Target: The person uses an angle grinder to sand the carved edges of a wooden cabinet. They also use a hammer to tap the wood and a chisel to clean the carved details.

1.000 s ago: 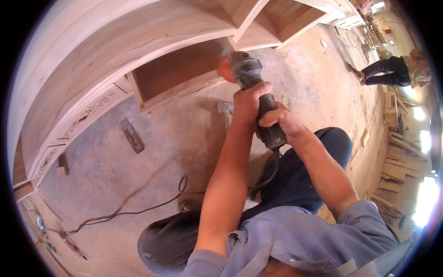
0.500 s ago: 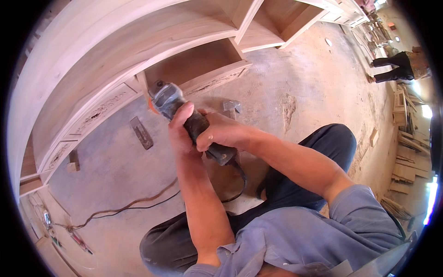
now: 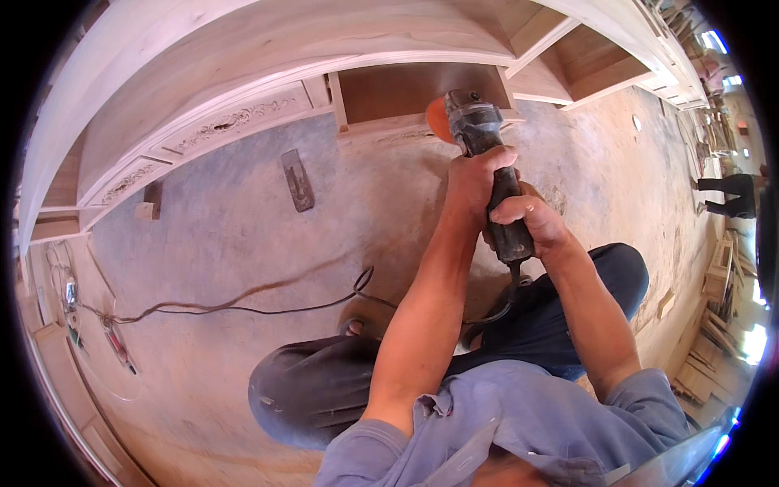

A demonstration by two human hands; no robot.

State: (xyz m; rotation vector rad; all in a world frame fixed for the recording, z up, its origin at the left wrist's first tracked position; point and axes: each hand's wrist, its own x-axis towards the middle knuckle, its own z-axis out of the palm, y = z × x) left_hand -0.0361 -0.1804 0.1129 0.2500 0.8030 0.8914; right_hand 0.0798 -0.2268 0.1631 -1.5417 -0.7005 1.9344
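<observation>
An angle grinder [image 3: 472,118] with an orange disc [image 3: 439,121] is held in both my hands. My left hand [image 3: 473,183] wraps its body just behind the metal head, thumb across the top. My right hand [image 3: 533,219] grips the rear of the body, near where the power cord comes out. The disc overlaps the top edge of a pulled-out wooden drawer [image 3: 381,85], toward its right part. Whether it touches the wood I cannot tell. Much of the drawer's front is blurred and partly hidden by the tool.
The drawer belongs to a long pale wooden cabinet [image 3: 268,53] with carved panels. On the concrete floor lie a flat dark wooden piece [image 3: 298,180], a small block [image 3: 148,209] and a trailing cord [image 3: 243,308]. Far right, a person [image 3: 726,196] stands near stacked timber [image 3: 714,325].
Both hands have carried the grinder rightward along the drawer, from its left end to its right part. The view has turned, and the hammer seen on the floor earlier is out of sight.
</observation>
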